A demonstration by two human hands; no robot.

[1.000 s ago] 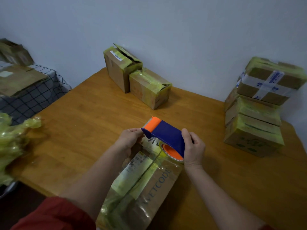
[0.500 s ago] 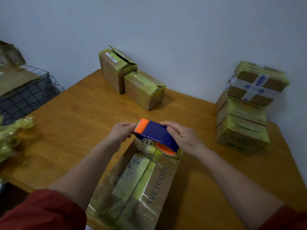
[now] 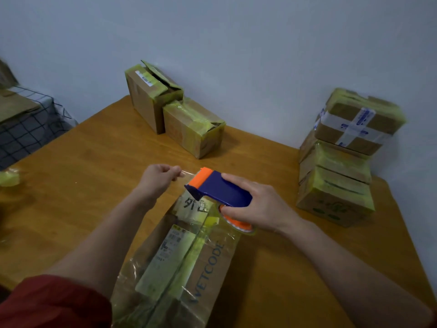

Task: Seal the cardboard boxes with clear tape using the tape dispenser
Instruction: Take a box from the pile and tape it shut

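Now, left fingers (image 3: 174, 171): pinched on the free end of the clear tape (image 3: 189, 173), which is drawn out a little from the dispenser's nose.
Right fingers (image 3: 238, 181): wrapped round the tape dispenser (image 3: 220, 191), thumb underneath by the orange roll.
Tape dispenser: in the air, just above the far end of the cardboard box (image 3: 186, 268).
Clear tape: thin, limp and sticky (slack, it would likely fold onto itself), so I'd hold only its very end and keep it taut.
Dispenser handling: light, stiff plastic by my guess; best gripped on the blue body, clear of the orange nose.
Cardboard box: lying lengthways on the worktop (image 3: 94, 166) right before me, glossy with film; probably firm enough to press tape onto.
Further out: two boxes (image 3: 175, 110) against the wall, a stack of boxes (image 3: 338, 166) to my right.
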